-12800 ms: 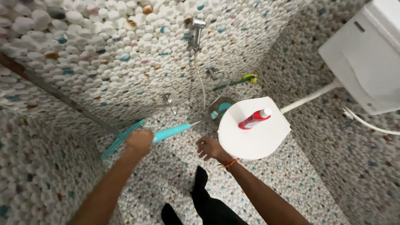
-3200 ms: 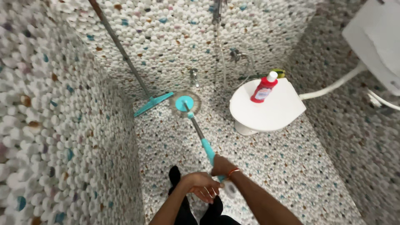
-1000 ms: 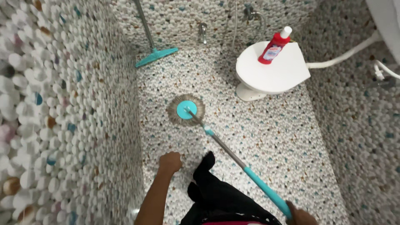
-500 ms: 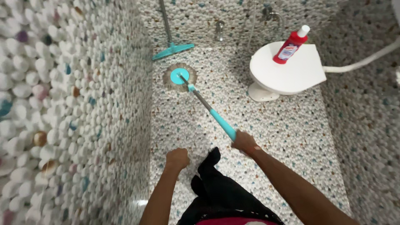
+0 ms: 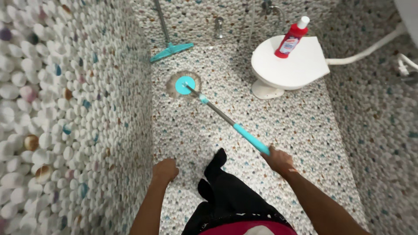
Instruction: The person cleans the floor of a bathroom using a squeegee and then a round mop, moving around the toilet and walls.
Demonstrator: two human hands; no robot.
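At the bottom centre of the frame the person's dark-clothed leg stands on the pebble-patterned floor (image 5: 305, 126). Lower left of centre, the left hand (image 5: 165, 169) is curled into a loose fist, holding nothing and hanging close to the left wall. Lower right of centre, the right hand (image 5: 278, 159) is wrapped around the teal grip of the mop (image 5: 226, 119), fingers closed on it. From there the handle slants up and left to the round mop head (image 5: 184, 85), which lies flat on the floor in the upper middle of the frame, its teal disc ringed by pale strands.

The mop looks light, with a stiff metal shaft and a soft, floppy fringe that probably drags when wet; the teal sleeve is the sensible place to hold it, and a second hand higher on the shaft would likely steady it.

Further up, one teal squeegee (image 5: 171, 49) leans against the back wall. At the upper right sits one white toilet (image 5: 300, 69) with its lid down, and one red bottle (image 5: 289, 39) with a white cap stands on the lid. One mop, one squeegee, one bottle, one toilet
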